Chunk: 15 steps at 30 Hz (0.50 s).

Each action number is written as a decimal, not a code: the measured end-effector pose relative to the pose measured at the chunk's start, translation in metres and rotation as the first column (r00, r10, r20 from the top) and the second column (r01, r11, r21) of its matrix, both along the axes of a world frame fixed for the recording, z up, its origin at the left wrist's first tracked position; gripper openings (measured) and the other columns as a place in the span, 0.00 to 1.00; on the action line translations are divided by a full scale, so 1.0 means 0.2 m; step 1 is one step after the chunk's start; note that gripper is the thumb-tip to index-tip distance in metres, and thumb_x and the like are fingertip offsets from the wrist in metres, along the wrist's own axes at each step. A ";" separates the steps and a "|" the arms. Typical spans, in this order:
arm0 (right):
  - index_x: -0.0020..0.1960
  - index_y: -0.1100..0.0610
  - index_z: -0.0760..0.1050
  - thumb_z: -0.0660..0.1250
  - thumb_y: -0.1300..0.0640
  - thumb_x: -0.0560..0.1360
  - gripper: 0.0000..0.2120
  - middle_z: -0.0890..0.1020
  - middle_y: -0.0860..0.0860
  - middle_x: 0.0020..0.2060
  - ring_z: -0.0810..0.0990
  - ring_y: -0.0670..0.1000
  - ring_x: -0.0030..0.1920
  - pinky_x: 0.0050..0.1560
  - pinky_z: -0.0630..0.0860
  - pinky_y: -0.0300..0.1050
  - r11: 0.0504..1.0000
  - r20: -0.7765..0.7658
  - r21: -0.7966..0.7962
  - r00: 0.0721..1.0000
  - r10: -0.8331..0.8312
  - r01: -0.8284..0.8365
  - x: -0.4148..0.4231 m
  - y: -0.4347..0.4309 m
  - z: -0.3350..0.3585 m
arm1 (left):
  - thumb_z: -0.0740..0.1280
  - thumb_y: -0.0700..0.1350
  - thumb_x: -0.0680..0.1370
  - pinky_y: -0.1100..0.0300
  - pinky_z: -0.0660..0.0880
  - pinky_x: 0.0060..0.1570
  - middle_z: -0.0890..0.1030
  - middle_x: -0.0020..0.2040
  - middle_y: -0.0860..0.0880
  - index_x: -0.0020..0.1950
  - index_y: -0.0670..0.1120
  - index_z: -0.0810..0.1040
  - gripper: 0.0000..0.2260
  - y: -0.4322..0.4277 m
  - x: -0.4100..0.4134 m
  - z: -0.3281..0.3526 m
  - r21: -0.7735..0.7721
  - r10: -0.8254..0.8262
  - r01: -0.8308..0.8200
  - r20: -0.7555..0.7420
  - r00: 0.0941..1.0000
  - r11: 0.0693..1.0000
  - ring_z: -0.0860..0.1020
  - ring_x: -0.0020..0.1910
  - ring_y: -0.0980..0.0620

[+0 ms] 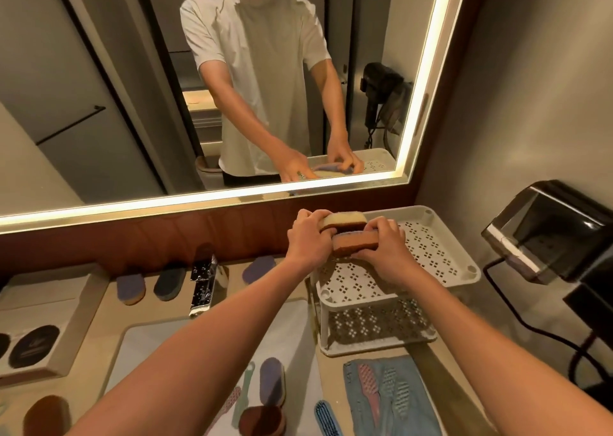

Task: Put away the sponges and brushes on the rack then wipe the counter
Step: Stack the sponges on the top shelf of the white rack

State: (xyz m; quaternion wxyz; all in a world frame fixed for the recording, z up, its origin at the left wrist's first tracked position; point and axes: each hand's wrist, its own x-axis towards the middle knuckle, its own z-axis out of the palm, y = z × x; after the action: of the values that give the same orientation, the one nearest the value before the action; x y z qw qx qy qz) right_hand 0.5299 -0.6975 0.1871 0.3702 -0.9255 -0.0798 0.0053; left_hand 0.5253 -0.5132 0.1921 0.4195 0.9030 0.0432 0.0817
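Sponges: the cream sponge and the purple-topped sponge are held together, touching, in the air just above the back of the rack's top shelf.
Left hand: the left hand has its fingers curled round the left end of the cream sponge.
Right hand: the right hand has its fingers pinching the right end of the purple-topped sponge.
Rack: the rack is white and perforated, with two shelves, and stands at the right end of the worktop, close to the wall.
Slip risk: each sponge is held at one end only, so if the hands part unevenly the free end could tip and one sponge could drop off the left rim.
Crowding risk: laid flat at the front, the pair would take room needed for what is left.
Left to gather: a purple sponge and others lie by the tap, with more in the basin, and brushes rest on the blue cloth.
Wiping risk: anything left lying there would block the wipe, and a rack nudged sideways could shed its load.
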 end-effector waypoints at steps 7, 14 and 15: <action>0.62 0.49 0.68 0.76 0.54 0.72 0.23 0.68 0.49 0.60 0.67 0.52 0.63 0.67 0.70 0.51 0.996 0.000 0.088 1.000 -0.026 0.026 0.04 0.05 -0.01 | 0.60 0.51 0.83 0.53 0.62 0.66 0.66 0.66 0.52 0.74 0.52 0.69 0.18 -0.06 -0.03 -0.04 -0.067 0.145 -0.142 0.048 0.988 0.988 0.69 0.60 0.48; 0.67 0.51 0.67 0.76 0.55 0.73 0.27 0.68 0.49 0.63 0.69 0.51 0.64 0.66 0.72 0.49 0.987 0.058 0.157 0.997 -0.044 0.035 0.03 0.09 -0.05 | 0.53 0.52 0.84 0.47 0.56 0.72 0.65 0.71 0.51 0.74 0.51 0.64 0.18 -0.11 -0.11 -0.13 0.180 0.150 -0.171 0.126 0.981 0.969 0.61 0.71 0.49; 0.66 0.51 0.67 0.76 0.54 0.73 0.27 0.68 0.49 0.63 0.70 0.50 0.64 0.66 0.73 0.49 0.982 0.065 0.183 0.996 -0.059 0.047 0.03 0.10 -0.05 | 0.52 0.54 0.84 0.47 0.56 0.71 0.65 0.70 0.51 0.73 0.50 0.64 0.19 -0.11 -0.11 -0.13 0.210 0.148 -0.172 0.123 0.981 0.963 0.61 0.71 0.48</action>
State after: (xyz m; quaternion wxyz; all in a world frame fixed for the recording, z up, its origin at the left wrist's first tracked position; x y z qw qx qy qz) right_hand 0.5365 -0.6777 0.1765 0.4497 -0.8895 -0.0682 -0.0444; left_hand 0.5040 -0.5343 0.1659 0.3109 0.9317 0.0845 0.1677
